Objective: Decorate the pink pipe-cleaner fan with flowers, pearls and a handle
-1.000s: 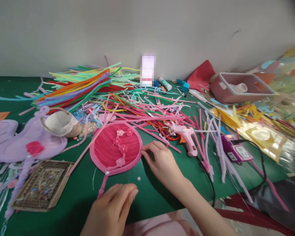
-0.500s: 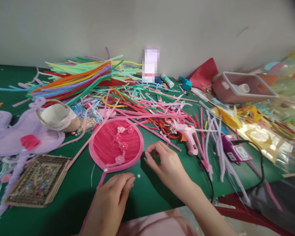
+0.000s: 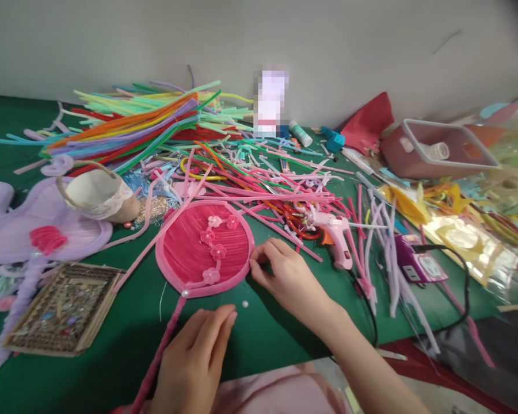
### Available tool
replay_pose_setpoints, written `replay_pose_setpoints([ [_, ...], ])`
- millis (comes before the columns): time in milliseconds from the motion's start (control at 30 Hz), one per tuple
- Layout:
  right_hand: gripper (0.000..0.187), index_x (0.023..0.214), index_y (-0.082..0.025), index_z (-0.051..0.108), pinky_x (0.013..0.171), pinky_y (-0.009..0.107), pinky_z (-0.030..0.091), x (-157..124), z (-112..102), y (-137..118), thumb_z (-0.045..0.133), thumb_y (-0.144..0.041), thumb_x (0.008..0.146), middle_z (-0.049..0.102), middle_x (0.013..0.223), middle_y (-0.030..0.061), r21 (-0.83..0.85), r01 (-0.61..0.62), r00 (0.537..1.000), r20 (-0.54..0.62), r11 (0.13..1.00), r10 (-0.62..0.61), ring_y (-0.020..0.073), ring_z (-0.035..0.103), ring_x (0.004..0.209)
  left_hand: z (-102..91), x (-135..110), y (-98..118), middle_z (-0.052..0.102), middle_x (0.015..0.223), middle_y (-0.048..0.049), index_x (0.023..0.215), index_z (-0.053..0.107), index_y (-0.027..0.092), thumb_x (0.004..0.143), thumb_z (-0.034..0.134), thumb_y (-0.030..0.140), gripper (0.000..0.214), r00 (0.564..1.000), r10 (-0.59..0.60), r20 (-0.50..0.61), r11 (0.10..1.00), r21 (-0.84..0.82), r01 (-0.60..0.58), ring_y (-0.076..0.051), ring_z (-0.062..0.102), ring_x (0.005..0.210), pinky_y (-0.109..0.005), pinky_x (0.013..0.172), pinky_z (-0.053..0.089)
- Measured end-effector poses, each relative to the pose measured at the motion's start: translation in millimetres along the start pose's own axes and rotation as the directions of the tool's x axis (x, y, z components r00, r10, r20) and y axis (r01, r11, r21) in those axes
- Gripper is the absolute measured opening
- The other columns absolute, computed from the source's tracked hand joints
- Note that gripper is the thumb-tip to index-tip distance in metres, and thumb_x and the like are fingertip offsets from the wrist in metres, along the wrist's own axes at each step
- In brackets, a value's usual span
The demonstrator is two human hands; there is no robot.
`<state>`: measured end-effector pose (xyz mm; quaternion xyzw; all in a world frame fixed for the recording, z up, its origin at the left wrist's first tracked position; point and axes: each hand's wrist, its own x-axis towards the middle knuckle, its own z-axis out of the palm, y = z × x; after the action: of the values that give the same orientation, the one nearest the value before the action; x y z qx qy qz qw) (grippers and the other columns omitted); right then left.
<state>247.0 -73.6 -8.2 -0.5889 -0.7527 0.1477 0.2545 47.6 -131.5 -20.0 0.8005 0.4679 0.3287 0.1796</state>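
A round pink fan [image 3: 190, 241] made of fuzzy chenille stems lies on the green table, with several small flowers curving down its right half. A pearl bead [image 3: 185, 294] sits where its wrapped handle [image 3: 166, 336] meets the rim. My right hand [image 3: 287, 276] is at the fan's right edge, thumb and forefinger closed on the rim. Beside the handle rests my left hand [image 3: 201, 351], fingers stretched forward and close together, nothing visible in it. One loose white bead [image 3: 245, 304] lies on the table between my hands.
Right of the fan lies a pink glue gun [image 3: 336, 233] with a black cord, near a purple power box [image 3: 418, 259]. A cardboard tray [image 3: 64, 307] of beads and a paper basket [image 3: 99, 192] are at left. Chenille stems [image 3: 129, 129] are heaped behind. A plastic bin [image 3: 440, 155] stands back right.
My right hand has moved slightly left and up to the fan's rim. The left hand has shifted a little, showing more of the handle. The camera view has moved slightly.
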Motion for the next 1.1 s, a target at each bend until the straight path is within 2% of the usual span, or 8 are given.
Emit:
replay_pose_setpoints([
  [167, 0.014, 0.076, -0.02, 0.053, 0.064, 0.03, 0.05, -0.1, 0.9, -2.1, 0.057, -0.01, 0.086, 0.058, 0.076, 0.0033, -0.045, 0.028, 1.0, 0.007, 0.999, -0.028, 0.0173, 0.057, 0.069, -4.3, -5.5, -2.4, 0.073, 0.082, 0.001, 0.108, 0.059, 0.021, 0.097, 0.053, 0.014, 0.014, 0.999, -0.03, -0.022, 0.998, 0.05, 0.031, -0.009, 0.071, 0.072, -0.015, 0.075, 0.054],
  [467, 0.015, 0.082, -0.021, 0.051, 0.076, 0.037, 0.055, -11.2, -6.3, -12.7, 0.05, -0.006, 0.084, 0.063, 0.086, 0.007, -0.024, 0.113, 0.992, 0.052, 0.993, -0.111, 0.0215, 0.061, 0.083, -0.4, 1.6, -10.6, 0.076, 0.085, 0.0018, 0.114, 0.063, 0.021, 0.096, 0.052, 0.013, 0.022, 0.997, -0.074, -0.004, 0.997, 0.011, 0.074, -0.01, 0.073, 0.071, -0.017, 0.075, 0.056],
  [567, 0.014, 0.084, -0.021, 0.052, 0.076, 0.038, 0.056, -14.9, -9.8, -15.6, 0.05, -0.007, 0.087, 0.064, 0.088, 0.0076, -0.019, 0.119, 0.99, 0.075, 0.993, -0.117, 0.0218, 0.061, 0.085, -1.1, 0.1, -10.7, 0.076, 0.085, 0.0016, 0.115, 0.063, 0.02, 0.096, 0.053, 0.013, 0.022, 0.998, -0.066, -0.014, 0.998, -0.011, 0.065, -0.01, 0.073, 0.071, -0.016, 0.075, 0.056],
  [700, 0.007, 0.093, -0.019, 0.06, 0.083, 0.038, 0.055, -15.1, -10.8, -15.0, 0.057, -0.013, 0.092, 0.066, 0.099, 0.0092, -0.024, 0.173, 0.985, -0.002, 0.985, -0.173, 0.0222, 0.06, 0.095, -4.0, -2.7, -6.1, 0.076, 0.084, 0.0018, 0.116, 0.062, 0.02, 0.096, 0.054, 0.013, 0.023, 0.999, -0.025, -0.02, 1.0, -0.004, 0.024, -0.009, 0.072, 0.073, -0.015, 0.075, 0.055],
  [767, 0.01, 0.101, -0.019, 0.064, 0.087, 0.038, 0.054, -13.7, -9.8, -13.7, 0.06, -0.016, 0.093, 0.065, 0.104, 0.0096, -0.039, 0.208, 0.977, -0.038, 0.977, -0.209, 0.0222, 0.058, 0.1, -5.6, -2.9, -3.3, 0.075, 0.084, 0.0017, 0.117, 0.061, 0.021, 0.097, 0.054, 0.014, 0.023, 0.999, -0.025, -0.032, 1.0, 0.004, 0.025, -0.009, 0.072, 0.073, -0.015, 0.074, 0.055],
  [867, 0.012, 0.1, -0.022, 0.068, 0.083, 0.036, 0.054, -11.0, -8.4, -13.1, 0.059, -0.017, 0.094, 0.065, 0.104, 0.0084, -0.041, 0.244, 0.969, -0.028, 0.969, -0.245, 0.0215, 0.055, 0.098, -7.2, -2.3, -1.5, 0.075, 0.083, 0.0023, 0.117, 0.061, 0.022, 0.097, 0.054, 0.014, 0.023, 0.999, -0.037, -0.04, 0.999, 0.0, 0.037, -0.009, 0.072, 0.073, -0.015, 0.073, 0.055],
  [1000, 0.016, 0.093, -0.022, 0.067, 0.083, 0.036, 0.052, -8.5, -9.5, -17.1, 0.054, -0.013, 0.096, 0.066, 0.1, 0.0076, 0.014, 0.292, 0.956, 0.02, 0.956, -0.293, 0.0214, 0.053, 0.097, -7.4, -2.0, -4.0, 0.075, 0.083, 0.0038, 0.116, 0.061, 0.023, 0.096, 0.055, 0.015, 0.022, 0.997, -0.057, -0.052, 0.998, -0.023, 0.055, -0.008, 0.071, 0.068, -0.015, 0.072, 0.054],
  [1100, 0.016, 0.095, -0.02, 0.061, 0.084, 0.035, 0.052, -9.8, -13.3, -21.8, 0.05, -0.009, 0.095, 0.064, 0.099, 0.0085, 0.098, 0.264, 0.962, 0.037, 0.959, -0.269, 0.0206, 0.054, 0.097, -6.9, -2.4, -6.6, 0.076, 0.085, 0.0043, 0.114, 0.062, 0.024, 0.096, 0.056, 0.017, 0.02, 0.996, -0.073, -0.061, 0.997, -0.032, 0.071, -0.008, 0.071, 0.068, -0.015, 0.072, 0.054],
])
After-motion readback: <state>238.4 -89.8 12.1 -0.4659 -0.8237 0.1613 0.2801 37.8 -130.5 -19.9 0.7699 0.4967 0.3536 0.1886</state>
